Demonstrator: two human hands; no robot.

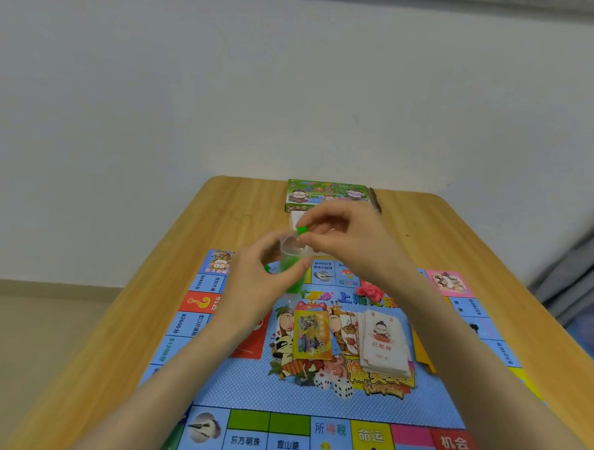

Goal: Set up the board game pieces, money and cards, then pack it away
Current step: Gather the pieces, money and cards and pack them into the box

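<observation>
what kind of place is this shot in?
Likely a room at home, not a lab: a small wooden table against a plain white wall, a board game mat spread on it, grey fabric at right.

Along its near edge the game board (249, 391) has squares reading 东方明珠, 宜山路, 所得税, 命运, 南京路 and 机会. Its left edge shows $2400分, $2600分 and $1200分, and a red square with a yellow question mark. The top of the card stack (384, 342), right of centre, reads 已抵押.
</observation>
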